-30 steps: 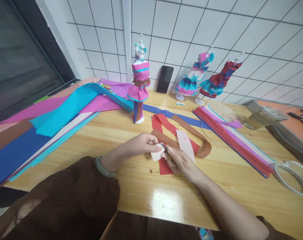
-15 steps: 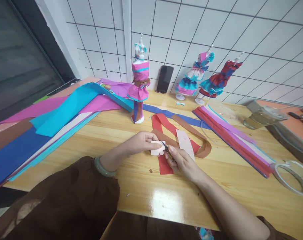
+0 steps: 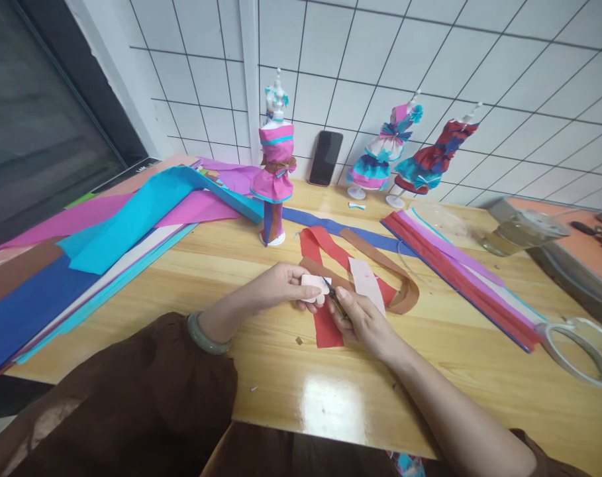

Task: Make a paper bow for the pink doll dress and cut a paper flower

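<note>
Between its thumb and fingers, my left hand (image 3: pixel 281 286) pinches a small white piece of crepe paper (image 3: pixel 312 285) with a scalloped lower edge. My right hand (image 3: pixel 365 318) grips a small pair of scissors (image 3: pixel 333 297), whose dark blades meet the paper's right side. The handles are mostly covered by my fingers. Beneath and behind both hands lie a red paper strip (image 3: pixel 329 329), a brown strip (image 3: pixel 404 275) and a white strip (image 3: pixel 367 283) on the wooden table (image 3: pixel 281 397).
A small dress form (image 3: pixel 277 179) in pink paper stands beyond my hands. Two more dressed forms (image 3: pixel 380 156) and a phone (image 3: pixel 325 158) are by the tiled wall. Coloured paper sheets (image 3: pixel 126 215) spread leftward; folded strips (image 3: pixel 459 278), a tape roll (image 3: pixel 579 354) and a cup (image 3: pixel 524 232) sit right.
The white paper has turned slightly in my left hand, showing more of its face and scalloped edge. The scissors stay at its right side. The view has shifted a little.
</note>
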A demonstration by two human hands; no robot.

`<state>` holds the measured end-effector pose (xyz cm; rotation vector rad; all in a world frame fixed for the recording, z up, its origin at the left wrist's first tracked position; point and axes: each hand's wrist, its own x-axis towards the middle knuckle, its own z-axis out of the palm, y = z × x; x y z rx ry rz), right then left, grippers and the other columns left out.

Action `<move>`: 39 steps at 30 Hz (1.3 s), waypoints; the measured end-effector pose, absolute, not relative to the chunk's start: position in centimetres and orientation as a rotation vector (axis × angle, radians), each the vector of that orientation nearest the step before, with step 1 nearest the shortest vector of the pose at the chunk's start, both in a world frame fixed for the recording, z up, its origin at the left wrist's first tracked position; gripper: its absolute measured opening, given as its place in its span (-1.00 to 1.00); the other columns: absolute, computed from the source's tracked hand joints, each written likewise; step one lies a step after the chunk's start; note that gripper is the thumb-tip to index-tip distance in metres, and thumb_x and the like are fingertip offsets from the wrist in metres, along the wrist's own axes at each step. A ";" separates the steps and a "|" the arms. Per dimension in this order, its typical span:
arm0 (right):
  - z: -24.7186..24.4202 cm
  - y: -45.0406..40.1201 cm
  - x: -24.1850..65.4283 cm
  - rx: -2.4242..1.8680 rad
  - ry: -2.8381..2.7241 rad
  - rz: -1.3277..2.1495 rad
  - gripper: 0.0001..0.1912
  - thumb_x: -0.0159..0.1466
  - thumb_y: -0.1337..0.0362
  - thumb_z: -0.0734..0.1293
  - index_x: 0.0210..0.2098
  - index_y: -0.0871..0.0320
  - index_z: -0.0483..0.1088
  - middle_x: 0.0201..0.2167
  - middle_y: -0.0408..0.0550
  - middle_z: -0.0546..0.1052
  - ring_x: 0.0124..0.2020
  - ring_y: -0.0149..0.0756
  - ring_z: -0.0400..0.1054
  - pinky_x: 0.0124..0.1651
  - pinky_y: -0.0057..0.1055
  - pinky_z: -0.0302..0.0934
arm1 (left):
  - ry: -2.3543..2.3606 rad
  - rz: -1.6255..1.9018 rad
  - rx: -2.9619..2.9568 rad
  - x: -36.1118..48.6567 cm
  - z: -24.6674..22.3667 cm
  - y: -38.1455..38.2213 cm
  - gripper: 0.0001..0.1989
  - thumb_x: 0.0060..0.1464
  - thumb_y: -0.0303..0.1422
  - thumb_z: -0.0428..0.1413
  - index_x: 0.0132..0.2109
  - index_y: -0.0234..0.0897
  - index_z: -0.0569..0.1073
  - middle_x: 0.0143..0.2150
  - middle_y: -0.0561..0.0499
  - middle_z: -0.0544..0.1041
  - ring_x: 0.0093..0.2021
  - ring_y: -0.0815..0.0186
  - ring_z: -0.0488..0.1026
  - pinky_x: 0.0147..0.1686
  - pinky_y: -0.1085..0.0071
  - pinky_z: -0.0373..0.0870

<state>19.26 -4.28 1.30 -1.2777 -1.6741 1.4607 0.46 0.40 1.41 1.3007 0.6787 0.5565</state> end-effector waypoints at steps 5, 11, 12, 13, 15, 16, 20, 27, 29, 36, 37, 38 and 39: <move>1.3 -4.3 19.3 -1.284 -1.661 1.462 -0.57 0.29 -0.02 0.01 -0.49 0.17 0.16 -0.74 -0.31 0.03 -0.72 -0.53 -0.11 -0.66 -0.55 -0.19 | 0.682 0.615 1.337 0.4 1.3 0.5 -0.77 -0.05 -0.29 0.13 -0.29 -0.40 0.47 -0.42 -0.02 0.47 -0.43 0.43 0.35 -0.40 0.49 0.26; 1.1 -4.3 19.3 -1.293 -1.640 1.476 -0.56 0.28 -0.05 0.01 -0.48 0.17 0.17 -0.74 -0.30 0.05 -0.72 -0.53 -0.10 -0.66 -0.55 -0.19 | 0.766 0.640 1.430 0.3 1.1 0.6 -0.79 -0.03 -0.28 0.10 -0.38 -0.40 0.44 -0.48 0.01 0.42 -0.45 0.42 0.32 -0.40 0.48 0.22; 1.1 -4.3 19.3 -1.291 -1.639 1.478 -0.56 0.28 -0.04 0.01 -0.48 0.17 0.17 -0.74 -0.30 0.05 -0.72 -0.53 -0.11 -0.66 -0.55 -0.19 | 0.769 0.638 1.437 0.3 1.0 0.6 -0.79 -0.03 -0.28 0.09 -0.38 -0.40 0.44 -0.48 0.01 0.42 -0.45 0.42 0.32 -0.40 0.48 0.22; 1.0 -4.3 19.3 -1.290 -1.641 1.477 -0.56 0.28 -0.04 0.01 -0.48 0.17 0.17 -0.73 -0.30 0.05 -0.72 -0.54 -0.11 -0.66 -0.55 -0.19 | 0.768 0.637 1.440 0.3 1.0 0.6 -0.79 -0.03 -0.28 0.09 -0.38 -0.40 0.44 -0.48 0.01 0.42 -0.45 0.42 0.32 -0.39 0.47 0.22; 1.0 -4.3 19.3 -1.287 -1.641 1.480 -0.57 0.29 -0.03 0.01 -0.49 0.17 0.16 -0.74 -0.31 0.04 -0.72 -0.54 -0.11 -0.67 -0.55 -0.20 | 0.762 0.640 1.435 0.3 0.9 0.7 -0.78 -0.03 -0.28 0.09 -0.37 -0.40 0.45 -0.47 0.00 0.43 -0.44 0.42 0.32 -0.39 0.47 0.22; 1.0 -4.3 19.3 -1.284 -1.637 1.485 -0.57 0.29 -0.03 0.01 -0.49 0.17 0.16 -0.74 -0.31 0.04 -0.71 -0.54 -0.12 -0.67 -0.55 -0.21 | 0.758 0.640 1.428 0.3 0.9 0.7 -0.77 -0.03 -0.27 0.09 -0.34 -0.41 0.46 -0.45 -0.01 0.44 -0.44 0.42 0.32 -0.39 0.47 0.22; 1.0 -4.4 19.2 -1.275 -1.620 1.502 -0.57 0.29 -0.03 0.01 -0.50 0.17 0.15 -0.74 -0.31 0.05 -0.71 -0.54 -0.11 -0.67 -0.55 -0.20 | 0.733 0.644 1.383 0.4 0.8 0.7 -0.72 -0.02 -0.27 0.09 -0.22 -0.42 0.47 -0.37 -0.06 0.48 -0.43 0.43 0.33 -0.39 0.46 0.23; 1.3 -4.4 19.2 -1.291 -1.639 1.486 -0.57 0.28 -0.04 0.02 -0.49 0.17 0.16 -0.74 -0.30 0.04 -0.71 -0.54 -0.12 -0.66 -0.55 -0.22 | 0.725 0.661 1.341 0.5 0.8 0.7 -0.69 -0.03 -0.28 0.10 -0.17 -0.41 0.47 -0.33 -0.10 0.50 -0.41 0.41 0.35 -0.38 0.46 0.25; 1.3 -4.4 19.2 -1.286 -1.631 1.493 -0.57 0.28 -0.03 0.02 -0.49 0.17 0.16 -0.74 -0.31 0.04 -0.71 -0.54 -0.12 -0.66 -0.55 -0.22 | 0.720 0.659 1.336 0.5 0.8 0.7 -0.69 -0.03 -0.27 0.10 -0.17 -0.41 0.47 -0.33 -0.10 0.50 -0.41 0.41 0.36 -0.38 0.46 0.26; 1.2 -4.4 19.1 -1.273 -1.625 1.495 -0.57 0.29 -0.03 0.02 -0.49 0.17 0.15 -0.75 -0.31 0.04 -0.72 -0.54 -0.11 -0.66 -0.54 -0.21 | 0.719 0.633 1.294 0.5 1.1 0.6 -0.70 -0.04 -0.27 0.12 -0.22 -0.42 0.45 -0.37 -0.13 0.52 -0.41 0.35 0.44 -0.40 0.45 0.32; 1.2 -4.4 19.1 -1.268 -1.622 1.499 -0.57 0.29 -0.03 0.01 -0.49 0.17 0.15 -0.75 -0.32 0.04 -0.72 -0.54 -0.12 -0.67 -0.54 -0.21 | 0.720 0.623 1.285 0.5 1.2 0.6 -0.71 -0.05 -0.27 0.12 -0.22 -0.42 0.45 -0.36 -0.14 0.52 -0.41 0.35 0.45 -0.41 0.45 0.33; 1.2 -4.4 19.1 -1.264 -1.617 1.502 -0.57 0.29 -0.03 0.01 -0.48 0.17 0.16 -0.75 -0.32 0.04 -0.72 -0.54 -0.12 -0.67 -0.55 -0.21 | 0.718 0.613 1.278 0.6 1.3 0.5 -0.71 -0.05 -0.27 0.13 -0.23 -0.42 0.45 -0.36 -0.14 0.53 -0.42 0.35 0.46 -0.42 0.46 0.34; 1.2 -4.3 19.1 -1.260 -1.615 1.501 -0.57 0.29 -0.03 0.01 -0.47 0.17 0.16 -0.75 -0.32 0.04 -0.72 -0.54 -0.11 -0.67 -0.55 -0.20 | 0.718 0.606 1.273 0.6 1.4 0.5 -0.72 -0.05 -0.27 0.13 -0.24 -0.42 0.45 -0.36 -0.14 0.53 -0.42 0.35 0.46 -0.42 0.46 0.34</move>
